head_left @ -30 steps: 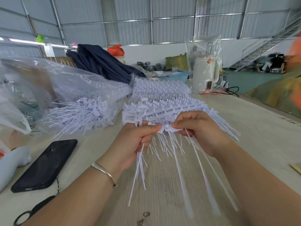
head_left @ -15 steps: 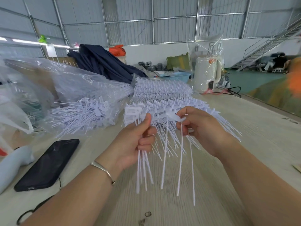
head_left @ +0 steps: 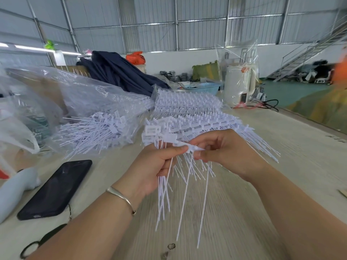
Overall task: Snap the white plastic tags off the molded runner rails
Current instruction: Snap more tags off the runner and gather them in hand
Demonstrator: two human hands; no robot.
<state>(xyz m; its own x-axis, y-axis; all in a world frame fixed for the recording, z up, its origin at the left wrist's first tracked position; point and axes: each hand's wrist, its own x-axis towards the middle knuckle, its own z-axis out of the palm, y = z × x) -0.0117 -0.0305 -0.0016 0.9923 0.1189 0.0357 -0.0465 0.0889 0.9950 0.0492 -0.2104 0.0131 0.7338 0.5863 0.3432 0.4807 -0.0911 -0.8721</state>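
My left hand grips a bundle of loose white tags, their long thin tails hanging down past my palm. My right hand pinches the head of a white tag right beside my left thumb, and two long tails dangle from that spot. Both hands hover just in front of the stack of molded runner rails, which lies on the table with its tags fanned out to the right.
A clear plastic bag holding loose tags lies at left. A black phone rests on the wooden table at lower left. Dark cloth, a blue basket and a bagged white container stand behind.
My hands, apart half a second ago, have come together again. My right hand has carried its tags to my left thumb, and the bundle in my left hand looks thicker.
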